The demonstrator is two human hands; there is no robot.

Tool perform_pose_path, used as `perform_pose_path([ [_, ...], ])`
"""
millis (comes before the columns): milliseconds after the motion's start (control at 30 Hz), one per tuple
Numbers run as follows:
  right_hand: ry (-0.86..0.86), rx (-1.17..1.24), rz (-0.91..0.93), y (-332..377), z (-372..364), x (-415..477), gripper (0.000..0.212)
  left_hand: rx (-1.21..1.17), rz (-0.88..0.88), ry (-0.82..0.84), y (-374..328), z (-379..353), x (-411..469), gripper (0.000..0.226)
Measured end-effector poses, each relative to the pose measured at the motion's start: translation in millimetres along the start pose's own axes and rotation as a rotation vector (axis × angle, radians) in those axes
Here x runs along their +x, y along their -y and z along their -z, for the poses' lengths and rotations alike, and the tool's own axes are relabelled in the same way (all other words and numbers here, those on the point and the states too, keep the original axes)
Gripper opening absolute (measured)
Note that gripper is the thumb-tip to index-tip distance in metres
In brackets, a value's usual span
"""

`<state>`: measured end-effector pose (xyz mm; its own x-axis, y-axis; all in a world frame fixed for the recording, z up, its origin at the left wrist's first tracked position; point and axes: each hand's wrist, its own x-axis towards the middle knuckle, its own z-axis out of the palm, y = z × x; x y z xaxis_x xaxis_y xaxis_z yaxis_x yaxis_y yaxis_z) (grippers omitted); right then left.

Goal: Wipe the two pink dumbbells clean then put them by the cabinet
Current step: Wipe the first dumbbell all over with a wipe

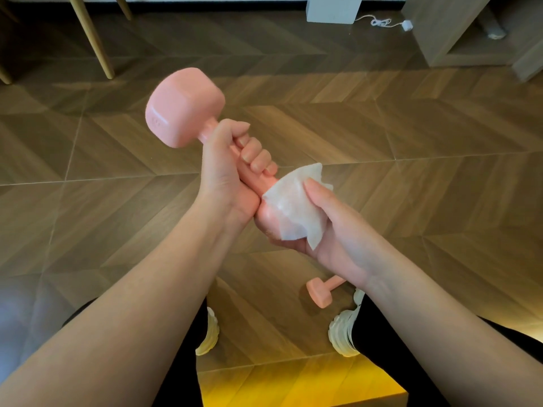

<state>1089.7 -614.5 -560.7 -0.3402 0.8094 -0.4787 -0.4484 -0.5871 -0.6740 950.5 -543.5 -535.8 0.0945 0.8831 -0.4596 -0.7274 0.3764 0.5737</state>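
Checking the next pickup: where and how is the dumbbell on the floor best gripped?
Probably the thin bar of that dumbbell, from above. It lies on its side beside the shoe, so its wider head should keep the bar raised enough for fingers to curl under. The right forearm hides its far end.

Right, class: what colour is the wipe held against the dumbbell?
White; the head view shows the wipe over one end of the pink dumbbell.

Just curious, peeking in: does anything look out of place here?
Only small things: the second pink dumbbell lies loose on the floor beside the right shoe, and a white cable trails loose farther off.
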Motion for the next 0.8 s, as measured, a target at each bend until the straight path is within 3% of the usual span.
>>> perform_pose_path([
  [67,0.037,0.073,0.011,0,2,-2,0.046,-0.013,-0.014,0.005,-2,1,1,0.037],
  [133,0.037,0.081,0.012,-1,2,-1,0.054,-0.013,-0.019,0.013,-1,3,1,0.036],
  [333,-0.071,-0.098,0.007,-4,-7,2,0.060,0.019,0.013,0.033,6,1,-3,0.043],
  [567,-0.016,0.045,0.021,0,2,0,0.052,-0.029,-0.003,0.009,2,0,3,0.038],
  [800,-0.123,-0.101,0.035,-8,-8,2,0.057,-0.014,0.034,0.013,8,1,-1,0.040],
])
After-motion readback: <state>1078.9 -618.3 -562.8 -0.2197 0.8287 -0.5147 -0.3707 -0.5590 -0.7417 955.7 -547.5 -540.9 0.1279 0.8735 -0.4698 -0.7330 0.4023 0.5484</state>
